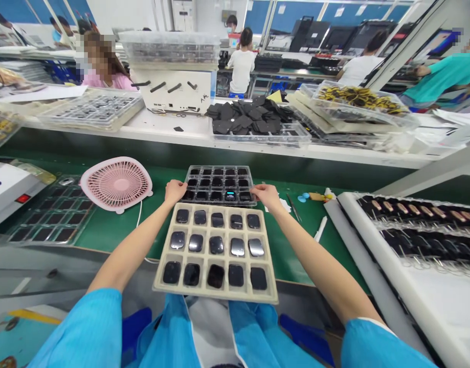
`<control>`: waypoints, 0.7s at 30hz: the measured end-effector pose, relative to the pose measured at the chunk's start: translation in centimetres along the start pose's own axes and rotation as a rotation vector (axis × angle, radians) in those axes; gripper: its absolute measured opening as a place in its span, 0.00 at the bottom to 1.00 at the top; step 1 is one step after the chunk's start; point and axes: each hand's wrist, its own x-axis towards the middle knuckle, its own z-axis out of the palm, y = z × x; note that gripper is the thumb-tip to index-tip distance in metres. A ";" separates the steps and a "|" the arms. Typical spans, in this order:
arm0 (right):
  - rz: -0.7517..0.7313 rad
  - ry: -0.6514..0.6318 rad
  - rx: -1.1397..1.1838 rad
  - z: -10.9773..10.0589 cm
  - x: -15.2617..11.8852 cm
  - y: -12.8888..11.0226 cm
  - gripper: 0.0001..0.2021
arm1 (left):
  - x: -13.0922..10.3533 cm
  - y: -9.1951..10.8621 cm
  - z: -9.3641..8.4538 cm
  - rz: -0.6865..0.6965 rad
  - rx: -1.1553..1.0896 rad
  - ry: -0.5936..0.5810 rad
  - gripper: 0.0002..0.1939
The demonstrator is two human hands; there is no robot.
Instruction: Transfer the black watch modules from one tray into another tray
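Observation:
My left hand point(176, 191) pinches the left edge of a clear plastic tray point(219, 203), and my right hand point(266, 196) grips its right edge. Black square watch-like screens point(217, 182) fill the tray's pockets; one small display point(230, 195) in the front row glows blue-green. Nearer to me, a cream compartment tray point(215, 293) overhangs the bench's front edge, between my forearms. Each of its pockets bears a dark, glossy rounded-square piece point(216, 245). The fingertips are small in this view and partly hidden against the tray edges.
To the left are a pink fan point(122, 181), a tray of dark panels point(50, 214) and a white machine point(8, 194). Tweezers point(294, 208) and a white tool point(320, 228) lie on the right, beside a rack point(348, 240). Black pads point(250, 116) are heaped on the shelf.

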 end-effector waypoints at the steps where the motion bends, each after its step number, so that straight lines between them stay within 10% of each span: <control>1: 0.000 0.013 0.021 0.0 0.1 -0.2 0.08 | 0.0 0.1 -0.1 0.001 0.008 -0.002 0.15; 21: -0.132 0.109 0.157 -0.6 -2.4 -4.0 0.20 | -1.4 3.5 -7.3 0.086 -0.066 0.088 0.18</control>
